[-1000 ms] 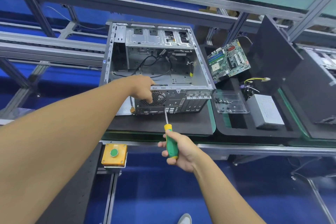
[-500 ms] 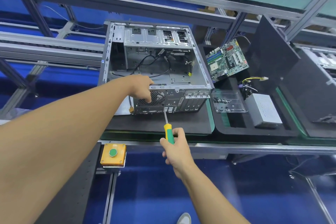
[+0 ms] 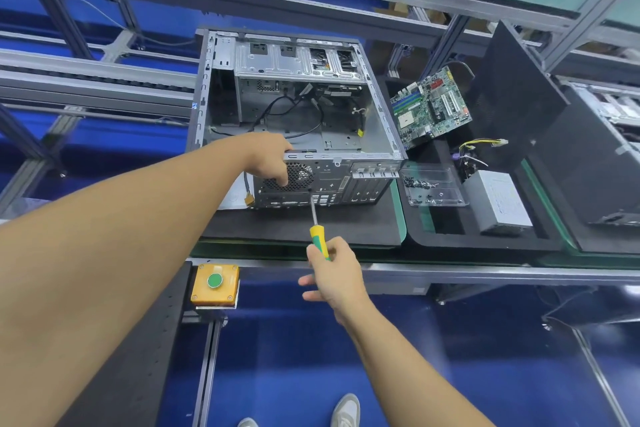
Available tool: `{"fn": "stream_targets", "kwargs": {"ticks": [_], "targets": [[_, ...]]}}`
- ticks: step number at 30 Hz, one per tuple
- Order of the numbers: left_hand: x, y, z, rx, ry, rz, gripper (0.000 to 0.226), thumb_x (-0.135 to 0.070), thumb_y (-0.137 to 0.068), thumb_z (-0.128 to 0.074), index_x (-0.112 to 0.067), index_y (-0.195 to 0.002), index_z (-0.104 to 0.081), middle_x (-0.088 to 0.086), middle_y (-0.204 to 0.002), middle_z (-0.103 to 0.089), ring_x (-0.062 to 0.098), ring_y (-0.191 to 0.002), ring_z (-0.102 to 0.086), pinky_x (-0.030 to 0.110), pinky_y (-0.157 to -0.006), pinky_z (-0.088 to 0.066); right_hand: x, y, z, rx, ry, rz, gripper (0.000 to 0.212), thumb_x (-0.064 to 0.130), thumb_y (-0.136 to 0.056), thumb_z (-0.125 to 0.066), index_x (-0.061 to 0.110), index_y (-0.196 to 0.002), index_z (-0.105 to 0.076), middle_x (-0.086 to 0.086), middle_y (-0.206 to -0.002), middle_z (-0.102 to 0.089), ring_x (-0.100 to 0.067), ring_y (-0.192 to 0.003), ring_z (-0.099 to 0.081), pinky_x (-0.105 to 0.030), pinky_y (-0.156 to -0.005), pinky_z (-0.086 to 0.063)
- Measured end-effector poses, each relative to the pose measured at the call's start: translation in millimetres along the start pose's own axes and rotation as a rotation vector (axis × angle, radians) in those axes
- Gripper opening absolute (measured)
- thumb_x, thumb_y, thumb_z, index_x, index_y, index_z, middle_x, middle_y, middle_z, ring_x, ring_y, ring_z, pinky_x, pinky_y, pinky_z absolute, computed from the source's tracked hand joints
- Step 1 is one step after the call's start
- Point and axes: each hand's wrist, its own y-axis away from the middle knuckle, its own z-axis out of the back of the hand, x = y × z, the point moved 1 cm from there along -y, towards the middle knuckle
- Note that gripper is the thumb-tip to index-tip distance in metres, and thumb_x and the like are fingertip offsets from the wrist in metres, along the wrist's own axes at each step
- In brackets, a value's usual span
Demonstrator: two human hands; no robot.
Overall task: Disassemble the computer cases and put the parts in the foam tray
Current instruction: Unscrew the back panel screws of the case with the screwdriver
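While the left hand (image 3: 268, 163) curled over the near top edge of the computer case (image 3: 343, 135), fingers on the fan grille, the right hand (image 3: 334, 276) pinched the screwdriver (image 3: 317, 236) handle, its lower fingers splayed loose and the tip at the rear panel. Bare mat (image 3: 277, 229) lay between the case and the near bench edge. The foam tray (image 3: 450, 236) sat just to the right. Half a second earlier the right hand had wrapped the handle fully.

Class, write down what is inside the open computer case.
Loose black cables and a metal drive cage show inside the computer case; the left hand hides the near-left corner.
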Motion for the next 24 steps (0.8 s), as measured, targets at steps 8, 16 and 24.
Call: {"fn": "stream_targets", "kwargs": {"ticks": [8, 16, 24], "targets": [[0, 1, 1, -0.005, -0.007, -0.013, 0.074, -0.037, -0.082, -0.073, -0.014, -0.146, -0.044, -0.009, -0.068, -0.055, 0.006, -0.067, -0.05, 0.027, -0.053, -0.034, -1, -9, 4, 0.259, -0.344, -0.267, 0.034, 0.042, -0.099, -0.054, 0.01, -0.109, -0.054, -0.011, -0.091, -0.068, -0.018, -0.056, -0.048, -0.026, -0.044, -0.034], [0, 0, 0, -0.014, 0.001, -0.023, 0.076, -0.037, -0.082, -0.073, -0.012, -0.148, -0.042, -0.009, -0.074, -0.053, 0.009, -0.068, -0.049, 0.026, -0.054, -0.034, -14, -5, 9, 0.39, -0.607, -0.275, 0.03, 0.029, -0.104, -0.045, 0.005, -0.114, -0.061, -0.009, -0.095, -0.072, -0.02, -0.071, -0.064, -0.028, -0.051, -0.048], [1, -3, -1, -0.012, -0.042, -0.039, 0.078, -0.04, -0.083, -0.073, -0.012, -0.148, -0.041, 0.009, -0.131, -0.059, 0.023, -0.098, -0.05, 0.031, -0.076, -0.038, -12, 2, -7, -0.105, -0.025, 0.069, 0.023, 0.023, -0.093, -0.061, 0.017, -0.091, -0.039, -0.005, -0.078, -0.053, -0.011, -0.045, -0.053, -0.023, -0.038, -0.038]]}}
